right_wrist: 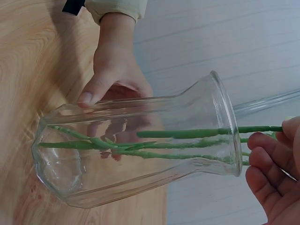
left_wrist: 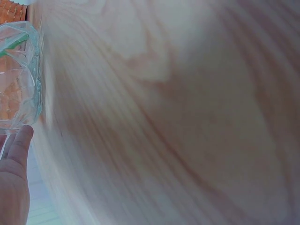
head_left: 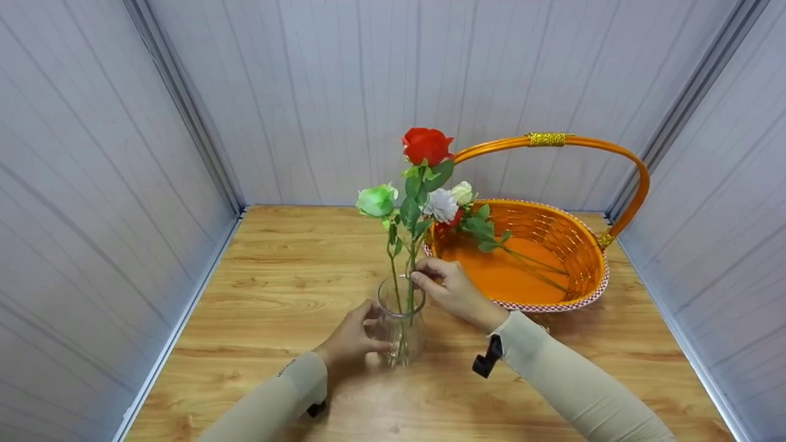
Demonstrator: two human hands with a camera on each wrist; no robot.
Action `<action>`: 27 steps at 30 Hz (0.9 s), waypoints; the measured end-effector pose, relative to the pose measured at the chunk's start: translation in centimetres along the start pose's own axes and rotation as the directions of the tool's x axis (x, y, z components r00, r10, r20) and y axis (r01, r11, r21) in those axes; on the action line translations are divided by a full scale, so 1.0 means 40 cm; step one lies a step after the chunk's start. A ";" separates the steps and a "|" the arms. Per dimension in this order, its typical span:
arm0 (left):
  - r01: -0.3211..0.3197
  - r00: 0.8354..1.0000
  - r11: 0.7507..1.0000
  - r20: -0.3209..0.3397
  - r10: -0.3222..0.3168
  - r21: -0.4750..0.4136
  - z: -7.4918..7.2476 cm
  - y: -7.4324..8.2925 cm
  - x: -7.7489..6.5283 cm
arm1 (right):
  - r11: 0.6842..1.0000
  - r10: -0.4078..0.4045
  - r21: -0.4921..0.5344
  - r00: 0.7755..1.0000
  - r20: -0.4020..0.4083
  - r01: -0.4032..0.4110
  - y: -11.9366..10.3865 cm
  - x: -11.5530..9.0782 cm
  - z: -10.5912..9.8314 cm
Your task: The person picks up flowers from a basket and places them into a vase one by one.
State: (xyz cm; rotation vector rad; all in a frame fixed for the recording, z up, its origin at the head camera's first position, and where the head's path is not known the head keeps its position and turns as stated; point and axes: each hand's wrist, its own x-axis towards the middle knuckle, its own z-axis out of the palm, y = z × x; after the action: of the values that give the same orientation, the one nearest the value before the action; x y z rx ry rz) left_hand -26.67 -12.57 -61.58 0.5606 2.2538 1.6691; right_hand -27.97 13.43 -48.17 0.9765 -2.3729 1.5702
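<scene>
A clear glass vase (head_left: 400, 331) stands on the wooden table, and my left hand (head_left: 356, 336) holds its side. In the right wrist view the left thumb (right_wrist: 91, 91) lies along the near glass, with fingers showing behind it. My right hand (head_left: 457, 293) pinches the stem of a red rose (head_left: 427, 146) just above the vase's rim. That stem (right_wrist: 187, 133) reaches partway down inside, its cut end above the base. A green-white rose (head_left: 377, 201) leans left in the vase. Other green stems (right_wrist: 70, 145) extend to the bottom.
Right of the vase sits an orange woven basket (head_left: 599, 288) with a tall arched handle (head_left: 642, 178). A white flower (head_left: 441, 205), a cream rose (head_left: 463, 193) and a partly hidden red flower (head_left: 455, 218) show at its left rim. Pale panel walls (head_left: 319, 92) enclose the table.
</scene>
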 end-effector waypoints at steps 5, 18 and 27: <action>-0.002 1.000 1.000 -0.005 0.002 -0.005 -0.004 0.005 0.000 | 0.998 -0.018 -0.062 1.000 0.011 0.019 0.000 0.006 0.001; -0.043 0.999 0.999 0.005 0.043 0.020 -0.003 -0.006 0.005 | 0.981 -0.053 -0.186 0.997 0.055 0.062 0.006 0.011 0.013; -0.034 0.999 0.999 -0.001 0.035 0.032 0.000 -0.006 0.004 | 0.978 0.009 -0.208 0.999 0.035 -0.002 0.011 0.002 0.004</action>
State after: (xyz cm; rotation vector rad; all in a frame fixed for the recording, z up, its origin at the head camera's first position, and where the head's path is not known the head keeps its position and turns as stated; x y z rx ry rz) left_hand -26.85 -12.53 -61.79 0.6090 2.2884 1.6531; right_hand -28.24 13.36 -48.55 0.9617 -2.5033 1.2829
